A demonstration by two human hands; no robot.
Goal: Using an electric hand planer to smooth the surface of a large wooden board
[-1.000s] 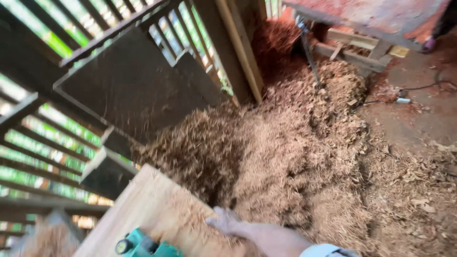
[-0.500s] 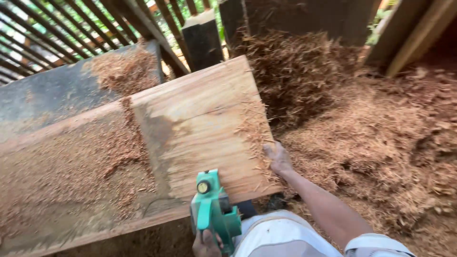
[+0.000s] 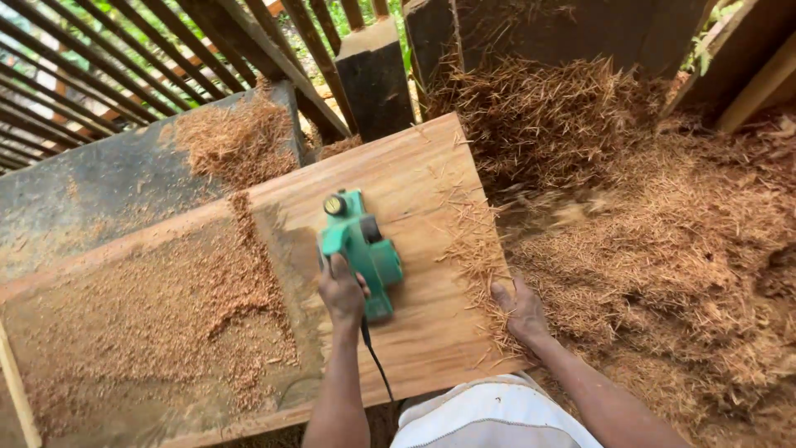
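Slatted timber walls let green daylight into an open shed whose floor (image 3: 663,249) lay deep in long reddish wood shavings.

From the head view, a wide pale wooden plank (image 3: 414,332) lay across a bench (image 3: 99,191) of dark weathered boards, both strewn with fine brown sawdust (image 3: 166,315). The left hand (image 3: 344,294) was closed around the rear handle of a green electric hand planer (image 3: 361,245), which sat flat near the middle of the plank's clean part. The right hand (image 3: 521,311) lay open, fingers spread, pressing the plank's right edge among loose shavings.

Judging from this, the black power cord (image 3: 375,365) trailing from the planer toward the body could snag or be run over by the tool. The right hand sat fairly near the planer's side, so a sideways slip might bring the cutter toward its fingers. Loose shavings under that palm might let it slide.

No containers showed anywhere; shavings and sawdust lay in open heaps.
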